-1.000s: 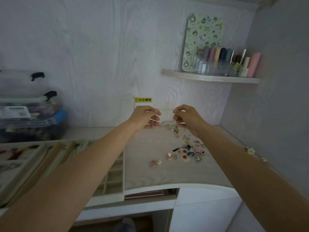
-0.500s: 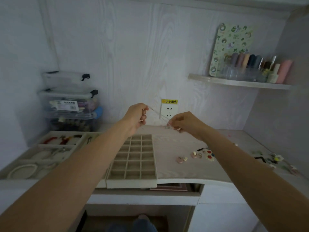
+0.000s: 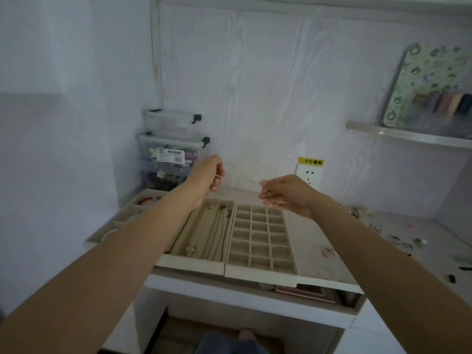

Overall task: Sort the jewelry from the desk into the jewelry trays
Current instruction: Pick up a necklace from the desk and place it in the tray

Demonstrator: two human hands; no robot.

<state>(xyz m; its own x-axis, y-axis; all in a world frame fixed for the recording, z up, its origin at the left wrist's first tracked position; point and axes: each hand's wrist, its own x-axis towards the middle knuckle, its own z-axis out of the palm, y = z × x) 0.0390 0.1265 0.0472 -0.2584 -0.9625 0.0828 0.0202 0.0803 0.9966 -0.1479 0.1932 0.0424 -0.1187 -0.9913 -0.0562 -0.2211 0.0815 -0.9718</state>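
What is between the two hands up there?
In the head view, a thin chain stretches from the left hand to the right hand, above the trays.

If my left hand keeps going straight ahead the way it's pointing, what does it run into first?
Probably the stacked clear storage boxes against the wall: the left hand, pinching a thin chain, sits just right of them, so it may instead reach the wood-grain wall. Depth is unclear.

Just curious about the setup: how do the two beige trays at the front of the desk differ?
The grid tray is split into many small square cells, which look empty. The long-slot tray, to its left, has a few lengthwise channels, and chains already lie in them. Both are beige, lined, and sit side by side at the desk edge.
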